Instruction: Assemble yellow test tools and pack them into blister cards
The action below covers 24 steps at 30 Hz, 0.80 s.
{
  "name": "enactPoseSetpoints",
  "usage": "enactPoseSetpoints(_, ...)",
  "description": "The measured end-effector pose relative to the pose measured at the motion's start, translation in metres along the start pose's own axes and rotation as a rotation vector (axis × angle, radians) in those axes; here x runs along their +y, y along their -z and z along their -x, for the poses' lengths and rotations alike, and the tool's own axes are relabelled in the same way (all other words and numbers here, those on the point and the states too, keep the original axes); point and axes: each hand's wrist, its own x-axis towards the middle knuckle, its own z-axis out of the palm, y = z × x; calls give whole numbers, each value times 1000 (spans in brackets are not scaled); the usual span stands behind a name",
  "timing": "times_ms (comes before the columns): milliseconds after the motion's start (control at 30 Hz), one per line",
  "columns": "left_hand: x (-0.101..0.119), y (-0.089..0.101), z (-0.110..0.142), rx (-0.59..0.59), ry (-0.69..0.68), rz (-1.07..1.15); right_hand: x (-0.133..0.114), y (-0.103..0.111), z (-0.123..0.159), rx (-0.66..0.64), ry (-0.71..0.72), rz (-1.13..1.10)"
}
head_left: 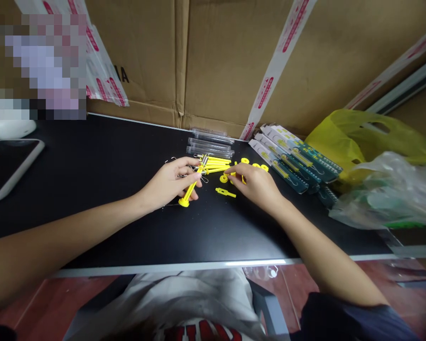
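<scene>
A pile of yellow rods [218, 166] was laid out on a black table [184, 241]. Just in front of the pile, on its left side, a yellow stick [190, 192] was held by the left hand [166, 184]. Thumb and fingers were clamped on the stick; it was tilted, with its round yellow end pointed away from the pile and its metal end raised beside it. Whether the table was touched by the round end could not be told.

The right hand [257, 182] was placed just right of the pile, its thumb and index finger brought close together near a yellow ring [221, 180]; whether anything was pinched could not be told. More small yellow parts [264, 168] were partly covered by that hand. In front of the pile a flat yellow piece [226, 192] was laid.

Behind the pile, clear plastic cases [210, 148] were grouped. To its right, printed boxes [294, 158] were overlapped, with a yellow bag [341, 137] and a clear bag [386, 189] set farther right. Well left of the pile, a phone [10, 166] was laid.
</scene>
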Motion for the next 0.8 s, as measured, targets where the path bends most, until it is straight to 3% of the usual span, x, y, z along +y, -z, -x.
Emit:
enactPoseSetpoints(333, -3, -1, -2, -16, -8, -30, 0, -5, 2, -74, 95, 233)
enactPoseSetpoints(800, -9, -2, 0, -67, -32, -143, 2, -2, 0, -57, 58, 116)
